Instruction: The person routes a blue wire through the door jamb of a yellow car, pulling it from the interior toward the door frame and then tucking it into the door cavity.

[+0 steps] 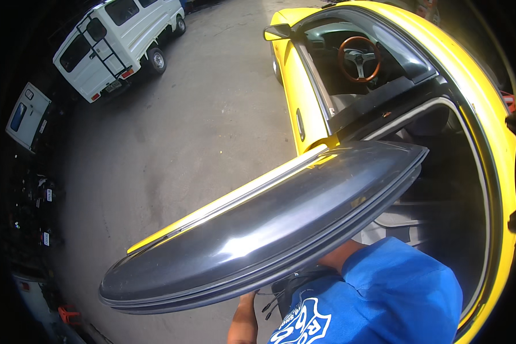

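Observation:
An opened yellow car door [229, 206] fills the middle, its dark, glossy, tinted window [252, 235] and black frame seen from above. My left forearm rises from the lower edge to the door's bottom rim, where only the wrist end of my left hand [249, 296] shows; its fingers are hidden behind the door. From a blue sleeve, my right arm [343, 254] passes behind the same door, which covers the right hand entirely. Dark thin cables [269, 307] hang beside my left wrist, close to the front of my blue shirt. What either hand holds cannot be seen.
The yellow car [307, 109] stands to the right, its wooden-rimmed steering wheel [359, 59] visible inside. Its door opening lies close at my right side. A white van [120, 43] is parked at far left. Grey concrete floor [172, 132] stretches between them, with a red object [69, 314] at lower left.

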